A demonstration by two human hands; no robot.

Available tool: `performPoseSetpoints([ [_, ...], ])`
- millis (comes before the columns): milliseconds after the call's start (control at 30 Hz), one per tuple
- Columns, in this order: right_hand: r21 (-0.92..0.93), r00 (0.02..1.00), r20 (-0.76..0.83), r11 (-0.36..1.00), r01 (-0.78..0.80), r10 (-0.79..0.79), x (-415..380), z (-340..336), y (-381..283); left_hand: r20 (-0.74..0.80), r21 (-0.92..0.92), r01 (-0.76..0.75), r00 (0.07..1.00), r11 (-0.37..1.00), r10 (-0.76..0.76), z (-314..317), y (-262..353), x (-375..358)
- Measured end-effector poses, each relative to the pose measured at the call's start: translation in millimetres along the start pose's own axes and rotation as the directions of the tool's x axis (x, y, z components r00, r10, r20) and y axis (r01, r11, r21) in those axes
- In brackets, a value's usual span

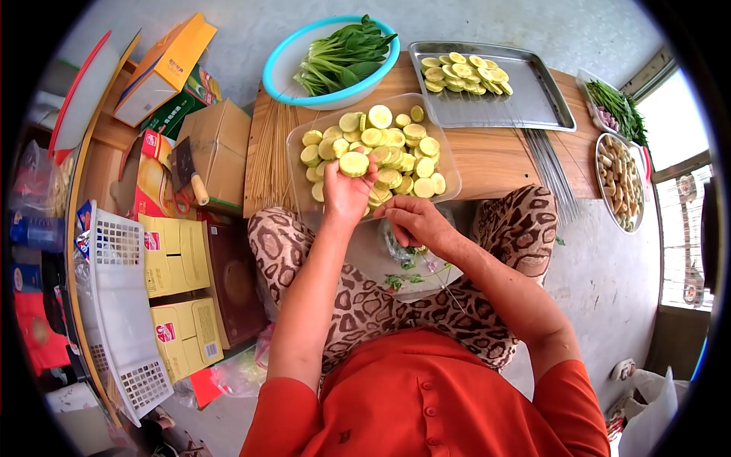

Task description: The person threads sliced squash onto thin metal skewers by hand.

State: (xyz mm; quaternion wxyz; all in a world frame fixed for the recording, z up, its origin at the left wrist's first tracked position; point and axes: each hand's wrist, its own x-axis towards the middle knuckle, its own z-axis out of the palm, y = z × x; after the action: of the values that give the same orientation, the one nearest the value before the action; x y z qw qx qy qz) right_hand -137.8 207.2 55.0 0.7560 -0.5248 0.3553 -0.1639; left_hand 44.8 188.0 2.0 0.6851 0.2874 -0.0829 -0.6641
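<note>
My left hand (349,192) is closed on a round zucchini slice (354,164), lifted over a clear plastic tub (451,177) heaped with zucchini slices (392,139). Just right of it, my right hand (419,222) is pinched near the tub's front edge. A thin skewer (451,289) runs down from under that hand toward my lap; its front end is hard to make out. At the back right, zucchini slices (463,74) lie in a metal tray (537,95), with thin skewers reaching out from them.
Metal skewers (550,171) overhang the wooden table (495,164); bamboo sticks (274,145) lie at its left. Behind stands a blue-rimmed basin (276,72) of leafy greens (346,57). A bowl of tan pieces (620,179) is at right. Boxes (179,255) and a cleaver (185,164) are at left.
</note>
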Motion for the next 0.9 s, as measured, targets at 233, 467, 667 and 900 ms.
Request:
performPoseSetpoints([
  [233,0.008,1.0,-0.008,1.0,0.006,-0.006,-1,2,-1,0.037,-0.014,-0.024,0.999,1.0,0.024,1,0,1],
  [467,0.009,1.0,-0.008,1.0,-0.002,0.002,-2,2,-3,0.094,-0.057,-0.012,0.995,0.998,0.017,2,1,0],
  [667,0.038,1.0,-0.019,0.999,0.006,-0.005,-1,2,-2,0.132,-0.079,0.008,0.991,0.997,0.002,7,1,-2],
  [900,0.077,0.999,-0.046,0.997,-0.012,0.015,2,3,-3,0.143,-0.012,0.036,0.989,0.999,-0.034,13,-3,-7],
])
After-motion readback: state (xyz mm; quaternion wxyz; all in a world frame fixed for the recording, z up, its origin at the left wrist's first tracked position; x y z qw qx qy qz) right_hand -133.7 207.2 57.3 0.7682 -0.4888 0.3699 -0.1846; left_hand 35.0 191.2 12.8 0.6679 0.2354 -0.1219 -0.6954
